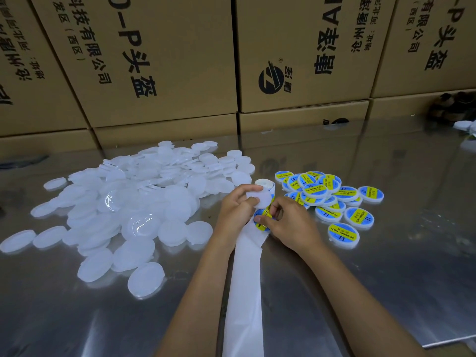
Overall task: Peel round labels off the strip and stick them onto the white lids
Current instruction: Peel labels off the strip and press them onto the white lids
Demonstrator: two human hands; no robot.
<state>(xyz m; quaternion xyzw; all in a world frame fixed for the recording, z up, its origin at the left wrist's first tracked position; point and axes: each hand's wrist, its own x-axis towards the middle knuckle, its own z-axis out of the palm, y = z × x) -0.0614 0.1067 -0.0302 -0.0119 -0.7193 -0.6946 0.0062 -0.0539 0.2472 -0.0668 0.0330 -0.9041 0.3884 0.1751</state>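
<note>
My left hand holds a plain white lid between thumb and fingers, just above the label strip. My right hand pinches a blue and yellow round label at the strip's upper end. The white backing strip runs from the hands down to the bottom edge, and its roll lies just behind the held lid. A big heap of unlabelled white lids lies to the left. Several labelled lids are piled to the right.
The work surface is a shiny metal table. Stacked brown cardboard boxes form a wall along its far edge. Some white items and a dark object sit at the far right.
</note>
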